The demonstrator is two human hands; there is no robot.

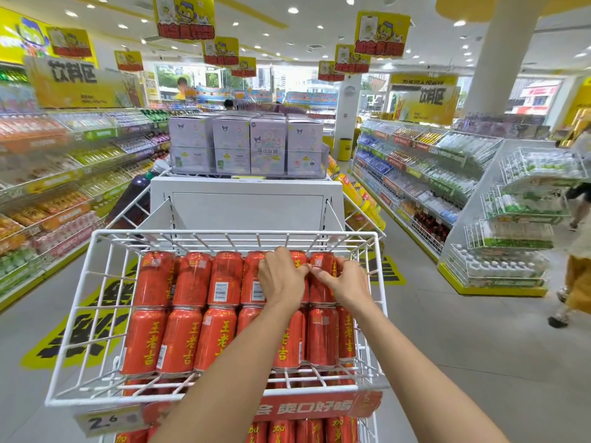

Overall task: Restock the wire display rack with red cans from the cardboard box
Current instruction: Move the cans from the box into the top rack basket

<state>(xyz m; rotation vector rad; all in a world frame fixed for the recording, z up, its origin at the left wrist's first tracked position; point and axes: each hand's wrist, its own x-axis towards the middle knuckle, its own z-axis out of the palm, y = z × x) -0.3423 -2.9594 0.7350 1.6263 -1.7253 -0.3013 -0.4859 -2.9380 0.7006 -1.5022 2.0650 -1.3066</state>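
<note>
A white wire display rack [96, 282] stands in front of me, its top basket filled with two rows of red cans [192, 282] lying on their sides. Both my arms reach over the front row to the back row at the right. My left hand [281, 279] lies on top of a back-row can, fingers curled over it. My right hand [343, 281] grips the rightmost back-row can [321, 270]. The thumbs of both hands nearly touch. More red cans [287, 431] show in the tier below. The cardboard box is not in view.
A white display stand [246, 199] with purple boxes [246, 148] rises right behind the rack. Drink shelves [54, 187] line the left aisle and other shelves [425, 174] the right. A person [575, 238] walks at the far right. A red price strip [319, 407] fronts the basket.
</note>
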